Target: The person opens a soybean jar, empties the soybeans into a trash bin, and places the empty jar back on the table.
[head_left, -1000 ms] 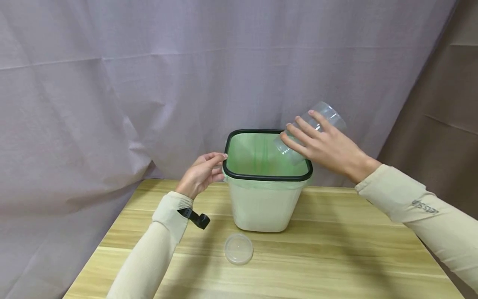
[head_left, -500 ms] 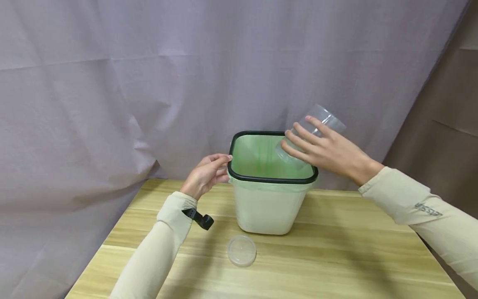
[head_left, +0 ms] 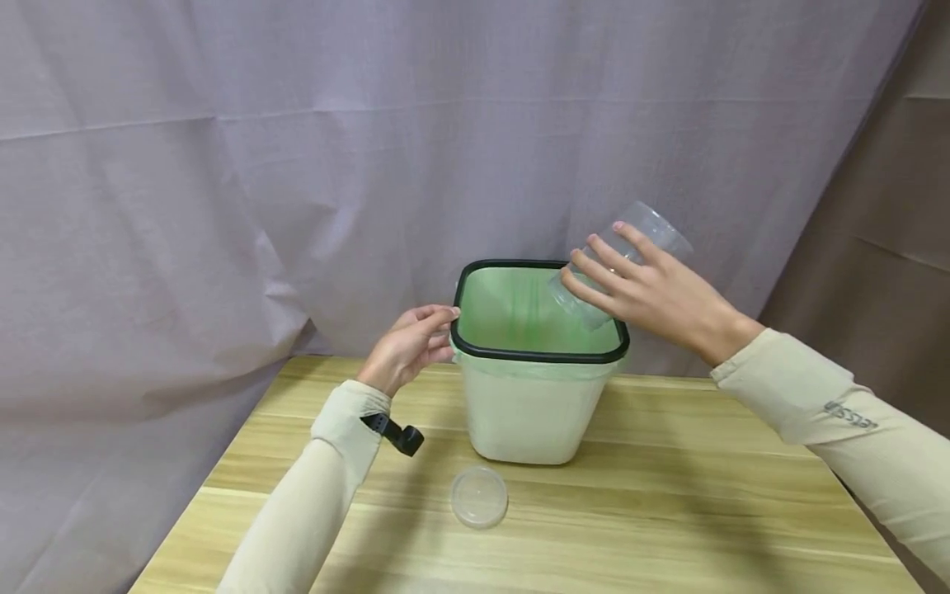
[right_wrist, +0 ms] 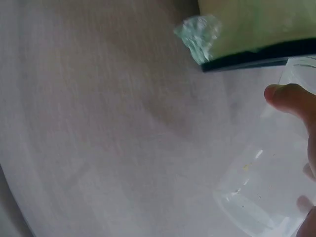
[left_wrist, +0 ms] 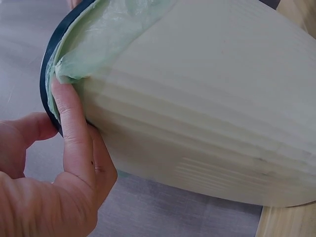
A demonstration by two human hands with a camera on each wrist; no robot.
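Note:
A cream waste bin (head_left: 527,412) with a black rim (head_left: 538,356) and a green liner stands on the wooden table (head_left: 668,511). My left hand (head_left: 411,342) holds the rim at its left side; in the left wrist view the fingers (left_wrist: 71,123) press against the bin wall (left_wrist: 207,108) just under the rim. My right hand (head_left: 646,293) grips a clear plastic container (head_left: 656,229), tilted with its open mouth down over the bin's right back corner. The right wrist view shows the container (right_wrist: 266,192) and a fingertip on it.
A clear round lid (head_left: 479,497) lies on the table in front of the bin. A grey cloth backdrop (head_left: 297,165) hangs close behind the table. A brown curtain (head_left: 883,206) hangs at the right. A black strap end (head_left: 397,435) sticks out from my left wrist.
The tilted container has shifted slightly above the bin's right back corner, dipping and rising again. My left hand has stayed on the rim.

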